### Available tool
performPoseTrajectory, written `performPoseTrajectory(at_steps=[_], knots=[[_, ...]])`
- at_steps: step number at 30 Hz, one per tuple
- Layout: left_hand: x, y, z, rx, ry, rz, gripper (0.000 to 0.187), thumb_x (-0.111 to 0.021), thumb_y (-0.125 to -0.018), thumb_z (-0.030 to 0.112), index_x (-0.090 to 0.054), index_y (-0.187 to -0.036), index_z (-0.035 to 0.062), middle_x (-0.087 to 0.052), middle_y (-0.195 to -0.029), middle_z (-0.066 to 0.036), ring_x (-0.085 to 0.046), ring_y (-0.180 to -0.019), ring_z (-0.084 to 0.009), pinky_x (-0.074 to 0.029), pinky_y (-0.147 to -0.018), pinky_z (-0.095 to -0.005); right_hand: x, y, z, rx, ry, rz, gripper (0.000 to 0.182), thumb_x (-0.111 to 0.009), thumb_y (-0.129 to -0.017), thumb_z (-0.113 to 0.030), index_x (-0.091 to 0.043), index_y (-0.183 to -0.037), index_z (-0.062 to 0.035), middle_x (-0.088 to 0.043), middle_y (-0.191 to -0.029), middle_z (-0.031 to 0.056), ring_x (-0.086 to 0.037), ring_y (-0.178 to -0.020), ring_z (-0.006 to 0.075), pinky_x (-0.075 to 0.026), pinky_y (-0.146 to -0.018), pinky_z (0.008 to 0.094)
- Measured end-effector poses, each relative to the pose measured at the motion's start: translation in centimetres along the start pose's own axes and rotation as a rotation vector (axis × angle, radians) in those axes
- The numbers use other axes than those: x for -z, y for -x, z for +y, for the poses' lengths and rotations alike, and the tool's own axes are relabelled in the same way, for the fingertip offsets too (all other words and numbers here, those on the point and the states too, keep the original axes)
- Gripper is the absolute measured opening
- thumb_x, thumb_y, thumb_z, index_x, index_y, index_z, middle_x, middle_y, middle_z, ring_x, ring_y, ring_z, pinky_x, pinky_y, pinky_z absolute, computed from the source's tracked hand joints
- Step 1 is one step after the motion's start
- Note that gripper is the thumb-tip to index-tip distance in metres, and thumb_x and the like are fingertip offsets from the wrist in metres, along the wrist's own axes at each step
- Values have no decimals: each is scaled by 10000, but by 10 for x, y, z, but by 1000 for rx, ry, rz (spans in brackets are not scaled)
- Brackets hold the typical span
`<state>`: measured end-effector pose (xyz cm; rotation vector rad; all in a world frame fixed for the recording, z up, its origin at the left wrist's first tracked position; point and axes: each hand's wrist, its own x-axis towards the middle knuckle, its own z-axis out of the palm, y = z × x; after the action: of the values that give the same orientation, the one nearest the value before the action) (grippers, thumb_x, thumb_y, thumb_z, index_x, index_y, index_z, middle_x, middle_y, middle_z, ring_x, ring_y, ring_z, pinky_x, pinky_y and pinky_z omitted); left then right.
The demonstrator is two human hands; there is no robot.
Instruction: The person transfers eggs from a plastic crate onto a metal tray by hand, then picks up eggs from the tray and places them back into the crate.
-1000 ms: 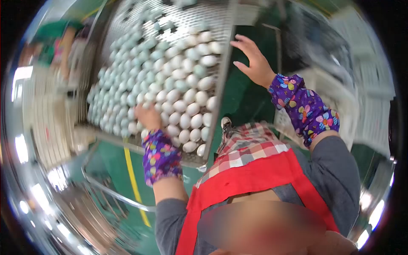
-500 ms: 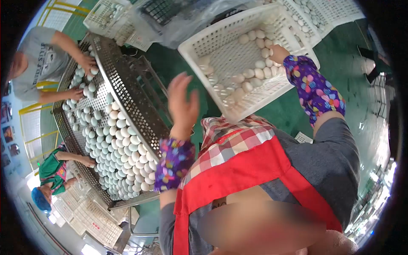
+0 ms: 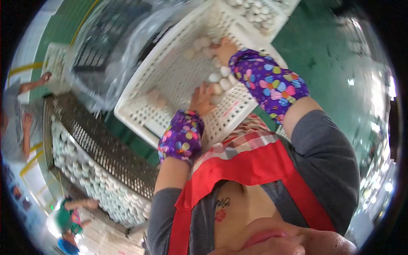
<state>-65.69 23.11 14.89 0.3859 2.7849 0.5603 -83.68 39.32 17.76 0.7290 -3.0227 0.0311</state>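
Eggs (image 3: 214, 77) lie in a loose cluster inside a white plastic crate (image 3: 178, 80), toward its right and far parts, and both hands are down among them. The left hand (image 3: 201, 99) rests on the crate floor with its fingers curled over an egg or two at the near edge of the cluster; whether it really grips one I cannot tell. The right hand (image 3: 224, 49) is deeper in, fingers bent around eggs at the far side, its grasp likewise hidden by blur.

I judge the eggs light, smooth and brittle, best cupped from the sides in a soft palm, never pinched.

The crate has latticed walls and floor, mostly bare on its left half. Farther right, a second crate (image 3: 259, 12) holds more eggs. To the left, a perforated metal table (image 3: 106, 148) carries a dense bed of pale eggs, with other people's arms (image 3: 29, 85) reaching at its far-left end.
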Motion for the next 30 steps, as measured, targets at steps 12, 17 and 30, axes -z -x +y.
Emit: performPoseTrajectory(at_steps=[12, 17, 30], knots=[[22, -20, 7, 30, -79, -174, 874, -739, -667, 415, -291, -1390, 217, -306, -1389, -152, -423, -1161, -375, -393, -934, -490, -8, -39, -24, -90, -76, -359, 574, -649, -683, -487, -589, -1190, -225, -546, -1162, 176, -471, -1105, 353, -443, -885, 454], [25, -13, -4, -66, -65, -237, 742, -717, -684, 409, -401, -1333, 237, -236, -1429, -188, -448, -1147, -389, -444, -895, -461, 1, -37, -31, 27, -3, -433, 684, -691, -677, -502, -514, -1251, -175, -493, -1210, 209, -407, -1156, 389, -439, -912, 446], [-7, -24, -20, 34, -3, -163, 610, -741, -577, 224, -586, -1166, 198, -305, -1359, -246, -516, -1045, -406, -492, -840, -453, -26, -10, -26, 525, 94, -188, 335, -599, -734, -165, -621, -1061, -98, -545, -1168, 211, -543, -1038, 361, -496, -832, 437]])
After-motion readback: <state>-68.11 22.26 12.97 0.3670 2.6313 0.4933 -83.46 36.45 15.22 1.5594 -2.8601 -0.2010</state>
